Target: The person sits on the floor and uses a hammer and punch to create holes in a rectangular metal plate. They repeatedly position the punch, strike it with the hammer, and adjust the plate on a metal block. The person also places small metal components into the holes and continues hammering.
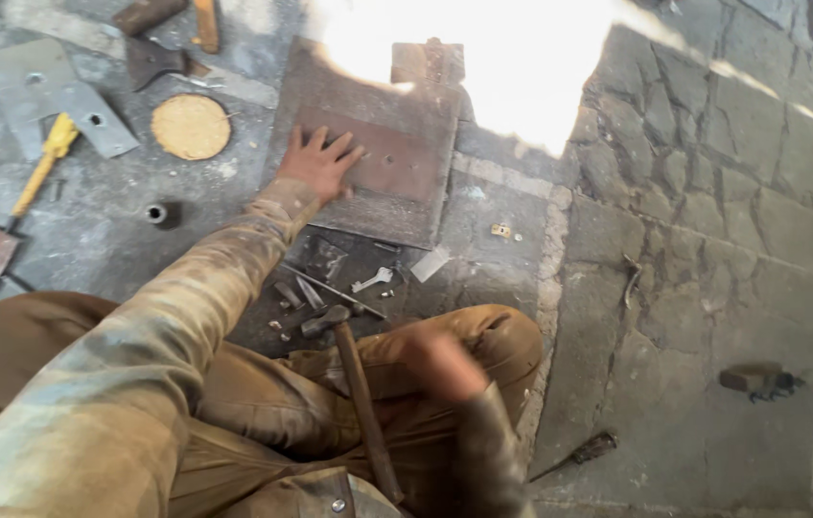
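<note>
Nearest to the camera is the left sleeve (128, 384), dusty and pale brown, which runs from the lower left corner up toward the middle of the picture. Under it the person sits on the stone floor (694, 288) with the legs folded, in brown trousers (263, 403). At the end of the sleeve the left hand (322, 163) lies flat on a rusty metal plate (397, 163), with the fingers spread wide and pressing on the surface; it holds nothing. This plate lies on the ground in front of the knees, on a larger dark plate, and its far part is lost in strong sunlight. The right hand (440, 364) is low over the right knee and it is blurred, so I cannot tell if its fingers are open or closed around something. Just beside it, on the left, a hammer (354, 384) rests with its metal head on the ground near the plate and its wooden handle coming down toward the lap. Small metal pieces and a small wrench (372, 280) lie between the hammer head and the plate. Further to the left there is a round cork-coloured disc (191, 127), a yellow-handled tool (42, 163), a grey metal sheet (52, 96) with holes and a short dark tube (157, 213).
</note>
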